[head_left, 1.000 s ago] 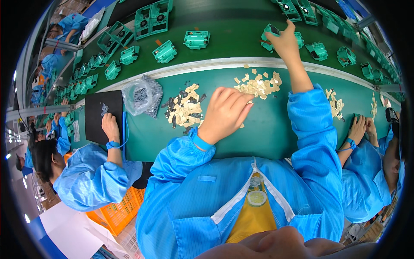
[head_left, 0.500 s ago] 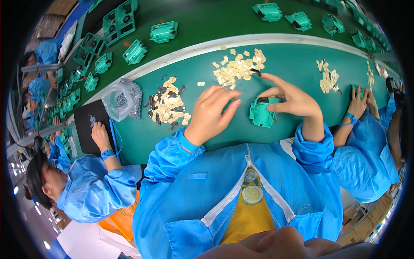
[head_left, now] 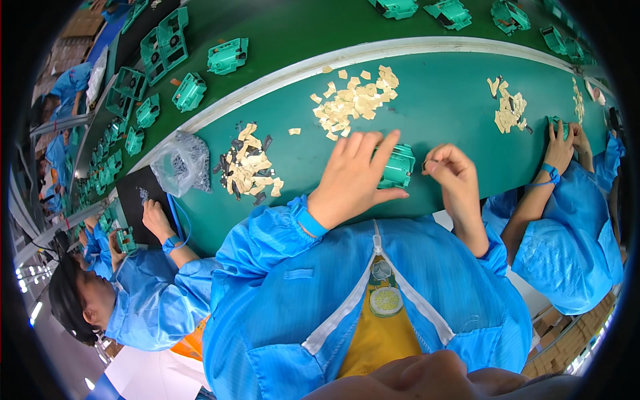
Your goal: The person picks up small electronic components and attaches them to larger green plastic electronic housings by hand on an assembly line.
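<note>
A teal-green plastic housing (head_left: 400, 165) rests on the green table in front of me. My left hand (head_left: 358, 172) lies against its left side, index finger along the top and thumb below, holding it. Just right of the housing and apart from it, my right hand (head_left: 455, 179) is closed in a pinch; what sits at the fingertips is too small to make out. Beyond my left hand lies a pile of cream-coloured pieces (head_left: 353, 105). Further left, cream and black pieces are mixed in another pile (head_left: 248, 163).
A clear bag of small grey parts (head_left: 183, 163) stands near a black mat (head_left: 141, 200), where a co-worker's hand (head_left: 156, 219) rests. A pale rail (head_left: 300, 72) separates the table from a green belt carrying several housings (head_left: 228, 56). At right, another person handles a green housing (head_left: 555, 125).
My left hand has moved right onto the housing. My right hand has left the housing and the pile's edge, drawing back to the right into a pinch.
</note>
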